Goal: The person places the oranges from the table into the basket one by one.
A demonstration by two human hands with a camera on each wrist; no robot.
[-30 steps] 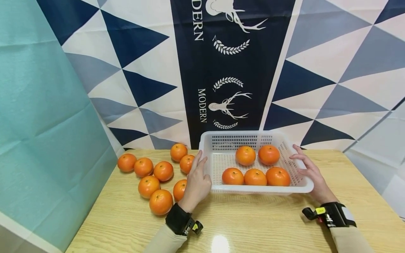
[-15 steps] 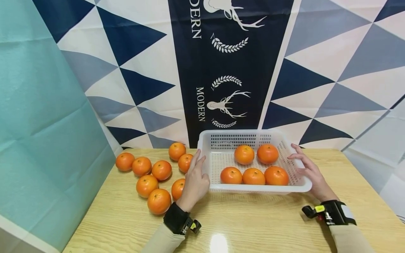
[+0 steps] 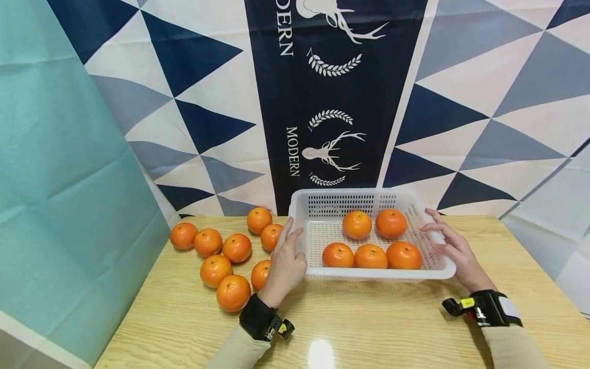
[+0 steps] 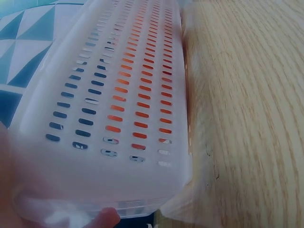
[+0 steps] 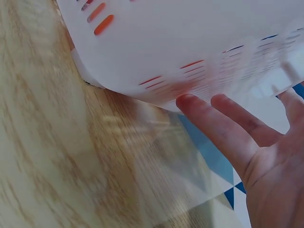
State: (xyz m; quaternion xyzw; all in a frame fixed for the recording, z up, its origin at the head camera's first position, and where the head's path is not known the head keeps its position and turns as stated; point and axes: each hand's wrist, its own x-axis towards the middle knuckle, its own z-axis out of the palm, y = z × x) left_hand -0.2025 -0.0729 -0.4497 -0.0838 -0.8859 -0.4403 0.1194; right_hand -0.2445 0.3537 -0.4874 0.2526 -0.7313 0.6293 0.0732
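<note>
A white perforated plastic basket [image 3: 322, 233] sits on the wooden table, with two oranges [image 3: 357, 225] at its back and three oranges [image 3: 371, 256] along its front. My left hand [image 3: 287, 266] holds the basket's left end, fingers at the rim. In the left wrist view, the basket's slotted side wall [image 4: 123, 114] fills much of the picture, and a fingertip [image 4: 108, 217] shows at its lower edge. My right hand [image 3: 458, 256] holds the right end by the rim. Seen from the right wrist, its fingers [image 5: 218, 128] touch the outside of the wall.
Several loose oranges [image 3: 216, 270] lie on the table [image 3: 359, 323] to the left of the basket, some close to my left hand and partly hidden by it. A patterned cloth [image 3: 332, 102] hangs behind the table, and a teal cloth [image 3: 78, 205] hangs at left.
</note>
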